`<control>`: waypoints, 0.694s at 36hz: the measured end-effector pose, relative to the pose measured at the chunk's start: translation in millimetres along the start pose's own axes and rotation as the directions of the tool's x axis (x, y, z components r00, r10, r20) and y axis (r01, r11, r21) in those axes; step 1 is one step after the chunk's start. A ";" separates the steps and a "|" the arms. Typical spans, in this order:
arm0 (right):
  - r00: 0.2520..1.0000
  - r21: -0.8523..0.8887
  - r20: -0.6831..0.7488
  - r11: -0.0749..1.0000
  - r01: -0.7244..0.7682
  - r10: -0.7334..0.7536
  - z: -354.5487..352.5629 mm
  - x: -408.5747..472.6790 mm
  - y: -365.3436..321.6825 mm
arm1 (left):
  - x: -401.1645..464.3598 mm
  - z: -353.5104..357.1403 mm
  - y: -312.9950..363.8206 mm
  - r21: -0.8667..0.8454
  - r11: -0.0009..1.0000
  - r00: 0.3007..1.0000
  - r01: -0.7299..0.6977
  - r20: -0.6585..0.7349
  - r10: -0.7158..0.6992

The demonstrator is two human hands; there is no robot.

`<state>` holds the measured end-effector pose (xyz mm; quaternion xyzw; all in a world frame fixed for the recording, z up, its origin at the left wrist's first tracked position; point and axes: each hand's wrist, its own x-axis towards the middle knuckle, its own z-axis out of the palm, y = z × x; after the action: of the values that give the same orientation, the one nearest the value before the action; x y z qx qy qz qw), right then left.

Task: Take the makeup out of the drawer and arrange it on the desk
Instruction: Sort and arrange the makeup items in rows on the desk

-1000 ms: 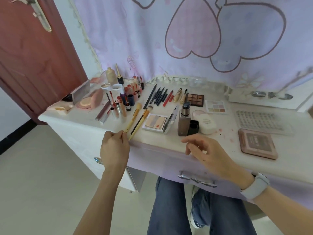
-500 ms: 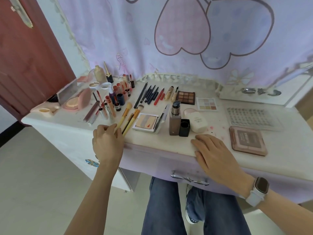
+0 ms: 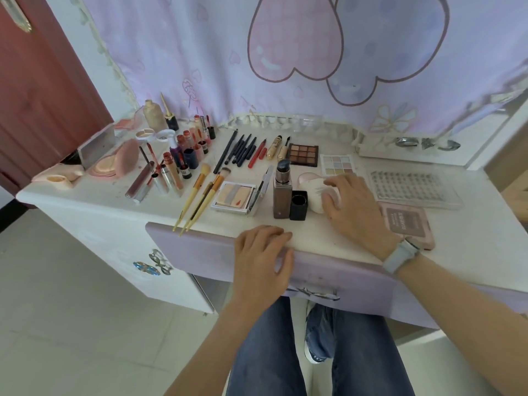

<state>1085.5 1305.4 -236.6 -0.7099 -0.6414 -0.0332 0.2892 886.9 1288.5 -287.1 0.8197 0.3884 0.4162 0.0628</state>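
Makeup lies in rows on the white desk (image 3: 85, 201). My left hand (image 3: 263, 252) rests on the desk's front edge, fingers on top and thumb against the purple drawer front (image 3: 197, 252), which looks closed. My right hand (image 3: 351, 207) grips a white round compact (image 3: 310, 184), thumb on its near side. Just left of it stand a brown foundation bottle (image 3: 283, 192) and a black cap (image 3: 298, 205). Further left are an open contour palette (image 3: 237, 195) and three yellow-handled brushes (image 3: 200, 195).
Dark pencils (image 3: 240, 151), lip tubes (image 3: 183, 164) and two eyeshadow palettes (image 3: 303, 155) fill the back. A lash tray (image 3: 411, 187) and a pink case (image 3: 405, 221) lie right of my hand. A red door (image 3: 43, 81) stands left; a curtain (image 3: 285, 52) hangs behind.
My left hand let go of the brushes and moved right to the desk's front edge. My right hand moved forward from the edge onto the white compact.
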 end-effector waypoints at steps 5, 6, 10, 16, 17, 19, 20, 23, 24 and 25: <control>0.978 0.011 0.093 0.982 -0.189 0.187 15.1 19.6 2.2 | -5.5 16.7 -1.7 0.009 1.000 0.999 0.004 -0.054 -0.004; 0.974 -0.014 0.107 0.980 -0.200 0.200 16.7 22.1 3.1 | -6.3 18.2 -2.2 0.007 1.000 0.998 0.006 -0.063 -0.006; 0.964 -0.012 0.155 0.976 -0.218 0.217 15.1 26.4 4.9 | -6.3 20.6 -1.4 0.006 1.000 0.997 0.031 -0.068 -0.030; 0.937 0.114 0.249 0.953 -0.279 0.245 3.3 26.2 7.3 | -6.6 22.1 0.5 -0.002 0.998 0.996 0.064 -0.060 -0.064; 0.932 0.135 0.264 0.947 -0.292 0.250 1.1 26.4 6.7 | -6.7 22.1 0.4 -0.005 0.998 0.996 0.068 -0.060 -0.068; 0.923 0.195 0.288 0.928 -0.318 0.256 -4.5 27.1 5.8 | -6.9 22.2 0.4 -0.013 0.997 0.996 0.072 -0.059 -0.073; 0.919 0.226 0.296 0.916 -0.331 0.259 -8.0 27.1 5.3 | -7.1 22.1 0.6 -0.017 0.997 0.995 0.075 -0.059 -0.075; 0.926 0.324 0.260 0.878 -0.352 0.276 -19.7 23.8 6.0 | -7.9 22.4 1.1 -0.023 0.997 0.995 0.078 -0.065 -0.079; 0.933 0.355 0.219 0.867 -0.349 0.286 -24.0 21.2 6.5 | -8.1 22.5 1.4 -0.022 0.997 0.995 0.078 -0.065 -0.080; 0.937 0.390 0.169 0.852 -0.350 0.307 -28.9 18.1 5.9 | -8.0 22.1 0.9 -0.018 0.997 0.995 0.077 -0.063 -0.078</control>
<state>1103.5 1308.4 -207.2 -0.7321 -0.5164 0.1890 0.4021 900.8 1287.2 -306.0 0.7898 0.4184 0.4425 0.0730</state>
